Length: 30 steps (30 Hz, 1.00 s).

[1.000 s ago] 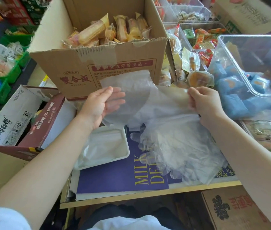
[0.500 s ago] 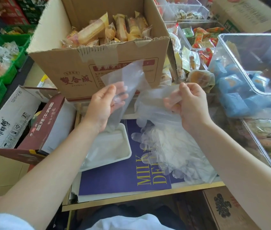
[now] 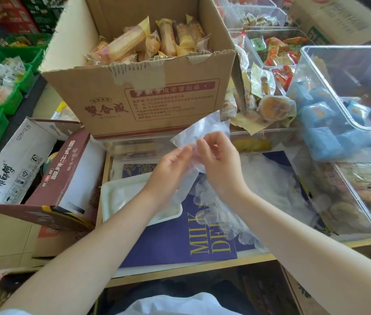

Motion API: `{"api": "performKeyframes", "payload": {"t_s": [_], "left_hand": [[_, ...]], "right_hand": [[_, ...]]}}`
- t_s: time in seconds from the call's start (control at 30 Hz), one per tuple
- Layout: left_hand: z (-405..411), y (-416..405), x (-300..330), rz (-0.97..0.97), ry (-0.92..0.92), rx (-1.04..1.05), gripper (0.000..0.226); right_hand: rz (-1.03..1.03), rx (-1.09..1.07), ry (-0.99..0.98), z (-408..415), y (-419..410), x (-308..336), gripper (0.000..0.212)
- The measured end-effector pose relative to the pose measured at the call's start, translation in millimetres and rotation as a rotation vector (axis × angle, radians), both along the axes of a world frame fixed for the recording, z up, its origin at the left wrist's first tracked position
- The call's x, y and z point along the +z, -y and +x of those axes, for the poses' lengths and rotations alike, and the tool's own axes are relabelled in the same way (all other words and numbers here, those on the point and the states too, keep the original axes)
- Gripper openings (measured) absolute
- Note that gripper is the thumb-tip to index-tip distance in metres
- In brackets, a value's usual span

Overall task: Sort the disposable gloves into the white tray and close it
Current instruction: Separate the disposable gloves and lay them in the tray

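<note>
Both hands, left hand [image 3: 170, 170] and right hand [image 3: 219, 164], pinch one clear glove [image 3: 199, 130] with curled fingers. They hold it above the white tray [image 3: 116, 194]. More gloves [image 3: 268, 185] lie right of it.

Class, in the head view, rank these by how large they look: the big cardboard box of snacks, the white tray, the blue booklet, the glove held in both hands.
1. Cardboard box
2. Blue booklet, though partly covered
3. White tray, partly hidden by an arm
4. Glove

One head-worn view, looking forward and down; close above both hands [image 3: 198, 164]
</note>
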<state>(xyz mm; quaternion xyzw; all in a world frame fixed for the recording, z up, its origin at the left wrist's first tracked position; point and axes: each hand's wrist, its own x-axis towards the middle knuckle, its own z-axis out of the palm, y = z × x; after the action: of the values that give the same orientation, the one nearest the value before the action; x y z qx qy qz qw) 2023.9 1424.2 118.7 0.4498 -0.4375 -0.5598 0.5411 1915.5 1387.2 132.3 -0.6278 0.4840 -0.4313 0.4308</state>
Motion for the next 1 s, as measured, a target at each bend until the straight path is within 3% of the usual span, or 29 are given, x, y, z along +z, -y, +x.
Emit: {"api": "performKeyframes", "payload": {"t_s": [0.07, 0.17, 0.23, 0.33, 0.4, 0.47, 0.57, 0.63, 0.77, 0.93, 1.0], "left_hand": [[6, -1, -1, -0.006, 0.086, -0.032, 0.030], [10, 0, 1, -0.008, 0.123, -0.016, 0.025], [12, 2, 0, 0.000, 0.151, 0.033, 0.021], [20, 6, -5, 0.040, 0.242, 0.088, 0.020], [24, 7, -7, 0.037, 0.266, 0.073, 0.024], [29, 8, -6, 0.052, 0.230, 0.009, 0.025], [35, 8, -2, 0.063, 0.214, -0.109, 0.024], [37, 8, 3, 0.058, 0.184, -0.164, 0.024], [39, 10, 3, 0.100, 0.131, -0.154, 0.027], [27, 2, -9, 0.149, 0.125, -0.158, 0.043], [18, 0, -19, 0.129, 0.215, -0.093, 0.024]], "right_hand": [[0.030, 0.090, 0.039, -1, -5, -5, 0.021], [0.017, 0.275, 0.057, -6, -4, -10, 0.048], [-0.008, 0.319, 0.043, -11, -2, -10, 0.041], [-0.098, 0.169, -0.034, -23, 4, -11, 0.018], [-0.201, -0.008, -0.151, -36, 13, -13, 0.015], [-0.129, -0.089, -0.187, -48, 23, -15, 0.032], [0.206, 0.037, -0.090, -61, 39, -11, 0.071], [0.351, 0.223, 0.025, -70, 46, -8, 0.060], [0.292, 0.365, 0.040, -79, 50, -6, 0.009], [0.257, 0.225, 0.097, -77, 49, -9, 0.017], [0.248, 0.201, 0.091, -81, 49, -14, 0.014]]}}
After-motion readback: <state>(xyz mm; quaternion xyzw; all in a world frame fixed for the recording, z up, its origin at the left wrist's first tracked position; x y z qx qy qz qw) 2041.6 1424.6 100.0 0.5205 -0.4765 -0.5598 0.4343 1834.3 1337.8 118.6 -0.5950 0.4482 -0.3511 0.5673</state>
